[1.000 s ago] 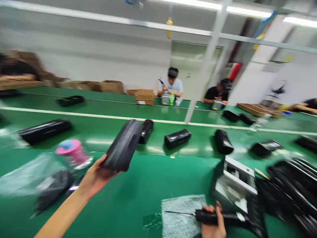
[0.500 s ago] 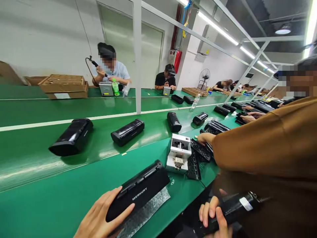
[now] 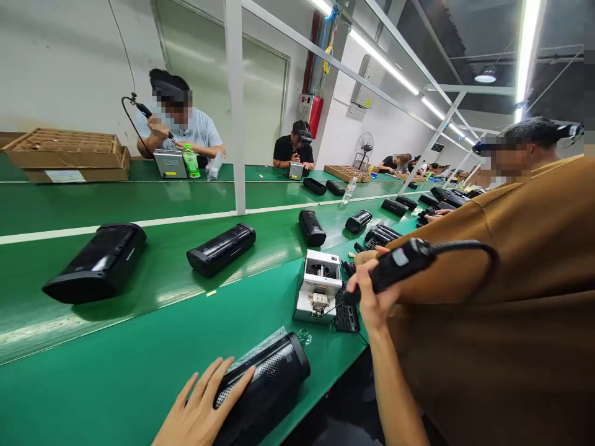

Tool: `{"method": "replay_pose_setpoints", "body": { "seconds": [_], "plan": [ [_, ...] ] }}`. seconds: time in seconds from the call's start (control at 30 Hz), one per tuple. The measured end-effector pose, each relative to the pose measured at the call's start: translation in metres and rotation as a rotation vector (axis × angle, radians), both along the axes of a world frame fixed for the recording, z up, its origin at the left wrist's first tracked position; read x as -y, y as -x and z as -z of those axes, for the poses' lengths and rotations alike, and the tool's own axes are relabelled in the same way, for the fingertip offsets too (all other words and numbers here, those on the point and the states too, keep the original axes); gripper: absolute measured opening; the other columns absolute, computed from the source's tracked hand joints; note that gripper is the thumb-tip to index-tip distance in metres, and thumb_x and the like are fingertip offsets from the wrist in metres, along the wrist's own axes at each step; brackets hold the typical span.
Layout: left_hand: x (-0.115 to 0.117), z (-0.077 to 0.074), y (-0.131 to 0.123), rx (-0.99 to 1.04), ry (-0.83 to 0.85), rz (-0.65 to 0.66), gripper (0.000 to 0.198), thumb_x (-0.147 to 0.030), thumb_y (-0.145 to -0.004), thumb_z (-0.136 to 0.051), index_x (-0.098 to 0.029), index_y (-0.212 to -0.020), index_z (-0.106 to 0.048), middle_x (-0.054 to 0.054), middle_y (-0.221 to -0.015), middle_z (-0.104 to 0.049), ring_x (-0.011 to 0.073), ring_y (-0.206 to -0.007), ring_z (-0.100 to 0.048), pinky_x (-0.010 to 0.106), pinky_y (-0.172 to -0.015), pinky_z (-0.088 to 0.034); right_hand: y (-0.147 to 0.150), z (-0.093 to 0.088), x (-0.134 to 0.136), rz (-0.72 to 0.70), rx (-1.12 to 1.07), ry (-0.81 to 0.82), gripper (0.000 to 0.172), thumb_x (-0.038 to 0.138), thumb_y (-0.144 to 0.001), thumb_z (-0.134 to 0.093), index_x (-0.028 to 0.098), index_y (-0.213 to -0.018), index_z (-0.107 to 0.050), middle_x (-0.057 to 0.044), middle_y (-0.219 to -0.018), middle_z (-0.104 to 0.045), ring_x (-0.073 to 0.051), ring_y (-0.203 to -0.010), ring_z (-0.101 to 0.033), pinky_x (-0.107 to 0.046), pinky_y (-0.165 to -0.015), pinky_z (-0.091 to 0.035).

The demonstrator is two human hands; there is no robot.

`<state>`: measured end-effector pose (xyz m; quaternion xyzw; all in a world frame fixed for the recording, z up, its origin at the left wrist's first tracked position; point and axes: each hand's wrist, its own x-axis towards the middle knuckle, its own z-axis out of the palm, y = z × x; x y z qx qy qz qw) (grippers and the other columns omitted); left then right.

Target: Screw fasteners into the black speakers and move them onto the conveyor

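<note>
My left hand [image 3: 204,406] rests on a black speaker [image 3: 264,384] that lies on its side on a bubble-wrap sheet [image 3: 260,347] at the near edge of the green table [image 3: 139,365]; its fingers are spread over the speaker's end. My right hand [image 3: 374,294] is raised and closed round a black electric screwdriver [image 3: 400,263] with a cable looping off to the right. The screwdriver's tip points down toward a white screw feeder box [image 3: 320,285].
Several black speakers [image 3: 220,248] lie on the green conveyor belt [image 3: 153,272]. A stack of black grilles [image 3: 346,310] sits beside the feeder. A co-worker in a brown shirt [image 3: 511,297] sits close on my right. Other workers sit across, by cardboard trays [image 3: 65,152].
My right hand lifted the screwdriver from below the table edge up toward the feeder box. The speaker under my left hand has rolled, so its mesh side shows. My view swung right.
</note>
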<state>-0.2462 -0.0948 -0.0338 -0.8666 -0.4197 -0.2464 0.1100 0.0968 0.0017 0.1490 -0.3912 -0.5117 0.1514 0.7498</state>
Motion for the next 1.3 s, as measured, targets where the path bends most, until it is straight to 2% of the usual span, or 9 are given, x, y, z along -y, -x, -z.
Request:
{"method": "replay_pose_setpoints", "body": {
  "seconds": [0.07, 0.23, 0.37, 0.47, 0.57, 0.77, 0.87, 0.97, 1.3],
  "plan": [
    [-0.005, 0.000, -0.002, 0.015, 0.107, -0.015, 0.133, -0.043, -0.056, -0.076, -0.046, -0.177, -0.021, 0.014, -0.134, -0.082, 0.0462, -0.100, -0.084, 0.057, -0.072, -0.074, 0.002, 0.005, -0.019, -0.028, 0.015, 0.030, 0.041, 0.042, -0.095, -0.083, 0.024, -0.122, -0.059, 0.012, -0.066, -0.060, -0.013, -0.044, -0.057, -0.030, -0.054, -0.050],
    [-0.013, 0.007, 0.020, 0.000, 0.283, -0.034, 0.126, -0.032, -0.057, -0.077, -0.061, -0.171, -0.030, 0.008, -0.140, -0.080, 0.0443, -0.103, -0.084, 0.059, -0.078, -0.072, 0.006, 0.009, -0.047, -0.027, 0.004, 0.037, 0.043, 0.049, -0.095, -0.080, 0.024, -0.122, -0.057, 0.014, -0.062, -0.056, -0.013, -0.040, -0.053, -0.029, -0.051, -0.048],
    [-0.018, 0.007, 0.014, 0.064, 0.282, 0.001, 0.131, -0.045, -0.058, -0.089, -0.059, -0.173, -0.028, 0.005, -0.157, -0.070, 0.0510, -0.126, -0.076, 0.072, -0.097, -0.069, 0.015, 0.020, -0.055, -0.041, 0.034, 0.084, 0.038, 0.046, -0.093, -0.082, 0.024, -0.114, -0.059, 0.012, -0.061, -0.058, -0.013, -0.041, -0.053, -0.028, -0.049, -0.046],
    [-0.022, 0.003, -0.020, 0.161, 0.252, 0.095, 0.126, -0.054, -0.073, -0.091, -0.054, -0.178, -0.021, -0.001, -0.173, -0.052, 0.0472, -0.142, -0.068, 0.068, -0.113, -0.066, 0.018, 0.032, -0.050, -0.075, 0.051, 0.132, 0.035, 0.042, -0.092, -0.083, 0.024, -0.112, -0.059, 0.012, -0.061, -0.057, -0.013, -0.042, -0.053, -0.028, -0.048, -0.047],
    [-0.024, 0.002, -0.053, 0.176, 0.250, 0.139, 0.113, -0.039, -0.092, -0.080, -0.052, -0.179, -0.010, -0.004, -0.175, -0.047, 0.0391, -0.143, -0.069, 0.056, -0.110, -0.071, 0.017, 0.036, -0.037, -0.145, 0.044, 0.166, 0.036, 0.042, -0.094, -0.083, 0.024, -0.115, -0.059, 0.013, -0.060, -0.056, -0.013, -0.039, -0.052, -0.027, -0.044, -0.045],
    [-0.021, 0.005, -0.062, 0.104, 0.310, 0.174, 0.115, -0.034, -0.098, -0.077, -0.049, -0.179, 0.003, 0.000, -0.177, -0.042, 0.0394, -0.153, -0.059, 0.061, -0.116, -0.066, 0.031, 0.004, -0.007, -0.285, -0.077, 0.104, 0.039, 0.037, -0.098, -0.077, 0.028, -0.126, -0.052, 0.015, -0.065, -0.052, -0.010, -0.038, -0.049, -0.024, -0.043, -0.045],
    [-0.021, 0.007, -0.057, 0.138, 0.341, 0.188, 0.110, -0.038, -0.099, -0.080, -0.049, -0.180, -0.007, 0.001, -0.177, -0.043, 0.0395, -0.153, -0.059, 0.060, -0.118, -0.064, 0.053, -0.010, -0.006, -0.404, -0.118, 0.075, 0.036, 0.034, -0.097, -0.079, 0.028, -0.124, -0.056, 0.015, -0.066, -0.051, -0.009, -0.038, -0.050, -0.023, -0.041, -0.046],
    [-0.021, 0.010, -0.057, 0.153, 0.340, 0.196, 0.100, -0.041, -0.102, -0.078, -0.046, -0.181, -0.017, 0.003, -0.177, -0.045, 0.0390, -0.153, -0.059, 0.059, -0.119, -0.063, 0.070, -0.007, -0.012, -0.470, -0.093, 0.100, 0.033, 0.033, -0.098, -0.079, 0.027, -0.123, -0.059, 0.014, -0.066, -0.052, -0.009, -0.038, -0.051, -0.023, -0.042, -0.047],
    [-0.013, -0.006, -0.063, 0.035, 0.176, 0.137, 0.072, -0.028, -0.103, -0.075, -0.029, -0.170, -0.049, 0.005, -0.177, -0.048, 0.0332, -0.154, -0.060, 0.053, -0.118, -0.064, 0.076, 0.001, -0.014, -0.454, -0.067, 0.120, 0.030, 0.031, -0.099, -0.080, 0.026, -0.122, -0.061, 0.013, -0.065, -0.055, -0.010, -0.039, -0.052, -0.024, -0.044, -0.048]
  ]
}}
